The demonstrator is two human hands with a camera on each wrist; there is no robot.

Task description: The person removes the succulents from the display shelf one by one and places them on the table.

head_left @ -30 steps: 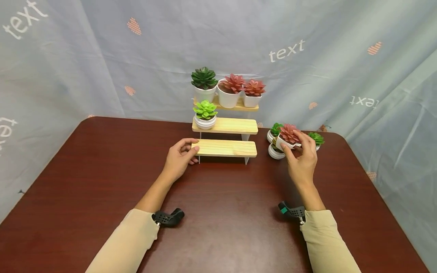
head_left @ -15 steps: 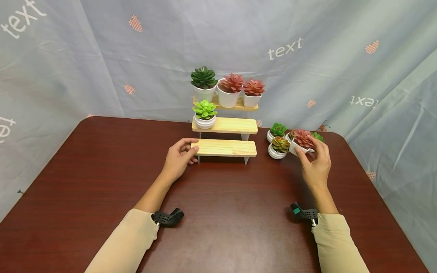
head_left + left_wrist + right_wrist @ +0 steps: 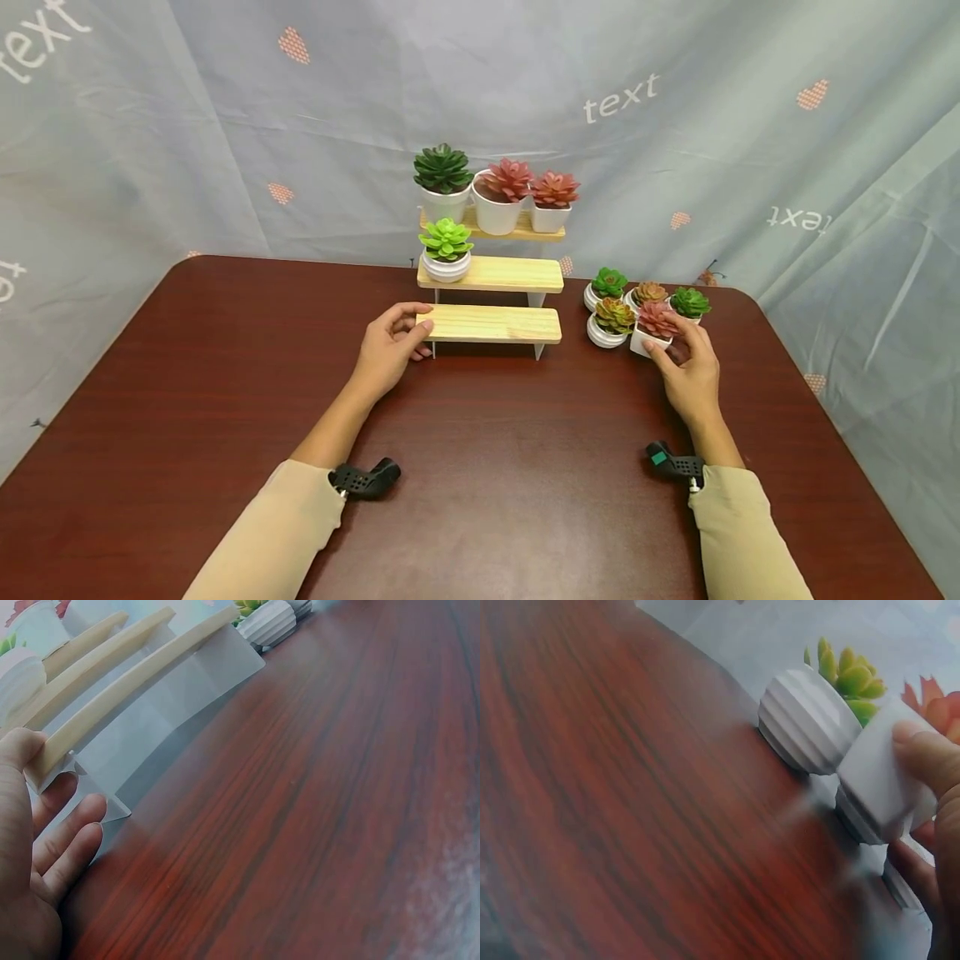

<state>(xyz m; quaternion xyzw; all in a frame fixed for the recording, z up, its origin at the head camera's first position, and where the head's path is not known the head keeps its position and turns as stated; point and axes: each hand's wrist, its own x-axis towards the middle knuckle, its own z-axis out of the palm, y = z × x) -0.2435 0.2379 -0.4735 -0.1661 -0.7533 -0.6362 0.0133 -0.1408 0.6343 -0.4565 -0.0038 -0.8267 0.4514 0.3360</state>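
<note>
My left hand (image 3: 384, 354) grips the left end of the lowest wooden board (image 3: 495, 323) of a three-step plant stand, thumb on top and fingers curled below. In the left wrist view the thumb lies over the tip of that board (image 3: 135, 694). My right hand (image 3: 692, 371) pinches a square white pot with a red succulent (image 3: 656, 320) between thumb and fingers. It stands at the front of a cluster of small potted succulents. The right wrist view shows the thumb against the side of the square pot (image 3: 881, 769), close beside a ribbed round pot (image 3: 806, 720).
The top step carries a dark green succulent (image 3: 442, 171) and two red ones (image 3: 504, 187). A bright green succulent (image 3: 446, 242) sits at the left of the middle step. Near the right hand stand green (image 3: 609, 282), yellow-green (image 3: 613, 317), orange-brown (image 3: 649, 292) and green (image 3: 690, 302) potted succulents.
My right hand has carried the red succulent rightward, from over the yellow-green plant, then lowered it in front of the orange-brown one. The left hand keeps its hold on the board.
</note>
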